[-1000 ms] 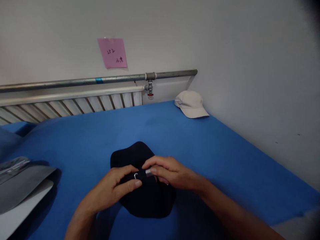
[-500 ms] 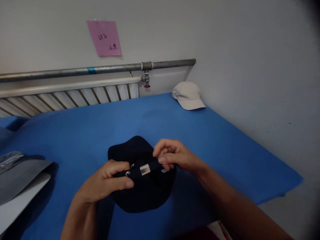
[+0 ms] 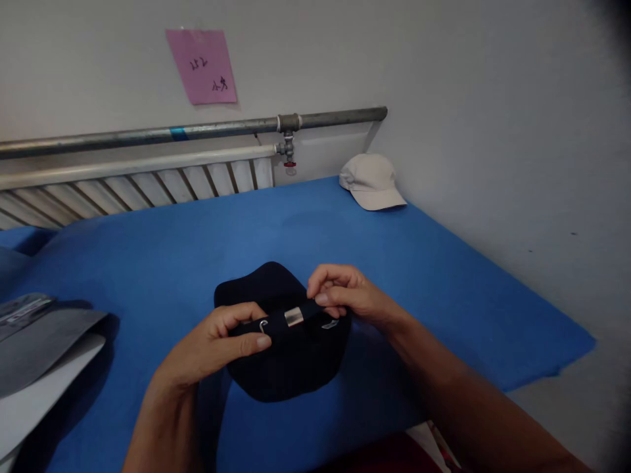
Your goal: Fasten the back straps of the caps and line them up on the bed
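A dark navy baseball cap (image 3: 290,374) is held just above the blue-covered table, its back strap toward me. On the strap sits a shiny metal buckle (image 3: 294,316), with a small metal eyelet to its left. My left hand (image 3: 217,341) pinches the strap's left part between thumb and fingers, close to the eyelet. The strap right of the buckle is gripped by my right hand (image 3: 345,292), thumb against curled fingers. A small whitish label shows inside the cap below my right fingers. The hands hide parts of the strap.
A beige cap (image 3: 372,184) rests at the table's far right corner by the wall. Grey and white caps (image 3: 54,355) lie at the left edge. Behind the blue table cover (image 3: 197,249) are a radiator (image 3: 148,187) and a metal pipe (image 3: 227,128).
My view has tipped slightly downward or shifted. Both hands and the navy cap have moved a little right, with the strap and buckle raised slightly. Both hands keep their hold.
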Action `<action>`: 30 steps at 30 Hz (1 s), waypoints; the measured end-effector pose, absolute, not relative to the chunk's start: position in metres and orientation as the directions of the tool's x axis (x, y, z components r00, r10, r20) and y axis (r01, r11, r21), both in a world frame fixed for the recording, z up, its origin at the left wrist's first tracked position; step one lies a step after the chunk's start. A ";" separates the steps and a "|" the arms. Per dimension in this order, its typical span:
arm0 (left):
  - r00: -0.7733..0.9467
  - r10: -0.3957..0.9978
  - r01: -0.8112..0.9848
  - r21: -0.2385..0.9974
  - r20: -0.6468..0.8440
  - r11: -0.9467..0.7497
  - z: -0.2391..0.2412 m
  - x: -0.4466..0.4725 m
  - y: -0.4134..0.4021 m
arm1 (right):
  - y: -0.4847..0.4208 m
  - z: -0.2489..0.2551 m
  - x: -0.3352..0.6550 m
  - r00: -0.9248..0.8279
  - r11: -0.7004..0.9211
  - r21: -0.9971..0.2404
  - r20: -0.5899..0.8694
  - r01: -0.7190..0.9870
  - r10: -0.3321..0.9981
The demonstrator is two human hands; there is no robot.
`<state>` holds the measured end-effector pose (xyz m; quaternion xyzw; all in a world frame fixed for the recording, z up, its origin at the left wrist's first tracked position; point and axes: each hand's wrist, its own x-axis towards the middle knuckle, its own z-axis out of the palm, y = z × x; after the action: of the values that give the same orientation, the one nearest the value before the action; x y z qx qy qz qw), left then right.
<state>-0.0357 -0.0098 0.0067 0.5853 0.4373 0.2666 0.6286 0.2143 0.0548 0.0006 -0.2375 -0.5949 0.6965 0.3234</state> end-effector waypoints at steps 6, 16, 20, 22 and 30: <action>0.449 0.871 0.232 0.967 -0.201 0.103 0.007 -0.032 -0.009 | 0.055 0.002 0.215 -0.667 -0.046 -0.990 0.057 -0.136 0.743; 0.576 0.798 0.336 0.941 -0.176 -0.034 0.011 -0.031 -0.011 | 0.048 0.005 0.212 -0.734 0.051 -0.998 0.067 -0.045 0.676; 0.468 0.878 0.223 0.975 -0.095 -0.013 0.006 -0.039 -0.015 | 0.055 0.004 0.218 -0.688 0.076 -0.996 0.080 -0.036 0.722; 0.446 0.888 0.201 0.979 -0.111 0.022 0.006 -0.043 -0.015 | 0.059 0.003 0.221 -0.677 0.058 -0.997 0.071 -0.041 0.733; 0.615 0.745 0.334 0.941 -0.258 0.051 0.015 -0.033 -0.012 | 0.052 0.004 0.214 -0.706 -0.003 -0.994 0.078 -0.112 0.703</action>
<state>-0.0326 -0.0122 0.0154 0.6673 0.4041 0.1710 0.6018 0.2139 0.0516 0.0038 -0.2320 -0.6369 0.6690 0.3049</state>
